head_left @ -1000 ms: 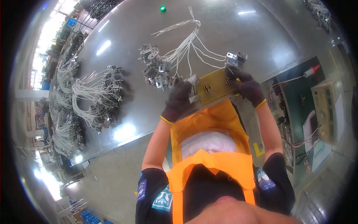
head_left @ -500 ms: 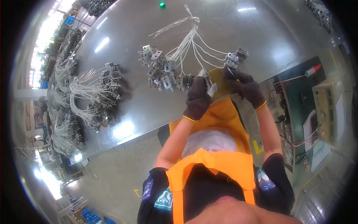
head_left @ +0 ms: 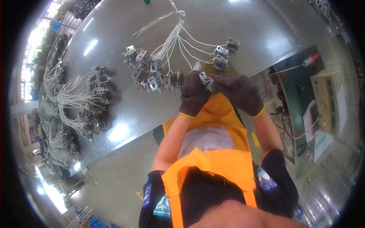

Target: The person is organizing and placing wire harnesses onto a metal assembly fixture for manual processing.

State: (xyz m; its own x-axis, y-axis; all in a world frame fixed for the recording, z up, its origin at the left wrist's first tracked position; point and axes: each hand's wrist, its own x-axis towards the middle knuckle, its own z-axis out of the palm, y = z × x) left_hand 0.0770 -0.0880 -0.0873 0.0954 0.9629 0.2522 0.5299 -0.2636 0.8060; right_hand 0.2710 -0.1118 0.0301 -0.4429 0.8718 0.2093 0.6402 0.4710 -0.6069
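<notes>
In dark gloves, both my hands meet at the near edge of the metal table. My left hand point(head_left: 194, 93) is closed around a small silver metal unit point(head_left: 204, 78), part of which shows at the fingertips. My right hand point(head_left: 240, 93) has its fingers pressed together right beside that unit; what they hold, if anything, is hidden. A bundle of white wires point(head_left: 174, 40) fans out beyond my hands to similar units. Several of these lie clustered point(head_left: 142, 68) left of my left hand, while a few more point(head_left: 221, 59) sit just beyond my right hand.
Further left on the table point(head_left: 127, 104) lie large heaps of wired metal units point(head_left: 91, 98). At the right, a dark green side surface point(head_left: 300, 64) bears a beige control box point(head_left: 326, 102), cables and a red-tipped tool point(head_left: 310, 60). More wired parts point(head_left: 325, 11) lie at the far right.
My right hand has moved from beside the right-hand units toward my left hand, and its fingers now meet the held metal unit. The whole view has shifted slightly.
</notes>
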